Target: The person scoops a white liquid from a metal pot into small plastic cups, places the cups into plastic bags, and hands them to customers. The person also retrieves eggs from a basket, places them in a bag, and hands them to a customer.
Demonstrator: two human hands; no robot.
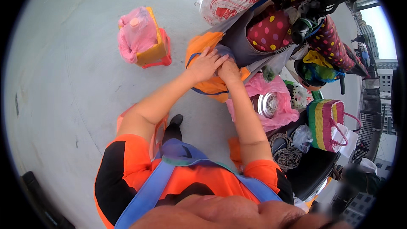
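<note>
My left hand [207, 65] and my right hand [229, 70] meet over an orange bag with blue trim [207, 88]. The left fingers reach across to the right hand, their tips bent down. On the right hand the fingers are curled and partly covered. Between and just beyond them shows a greyish translucent piece [224, 51], perhaps plastic; what exactly the fingers pinch is hidden. The orange bag hangs against a grey cloth cover [237, 38] on a parked scooter. Beside my right forearm, a pink plastic bag [250, 87] surrounds a round metal tin [267, 104].
Left on the grey floor, a red stool [166, 51] carries a yellow box [152, 54] with a pink bag [132, 38]. A white printed sack [231, 2] stands ahead. A striped basket [320, 123] and coiled rope [287, 154] rest on the black scooter seat [307, 176].
</note>
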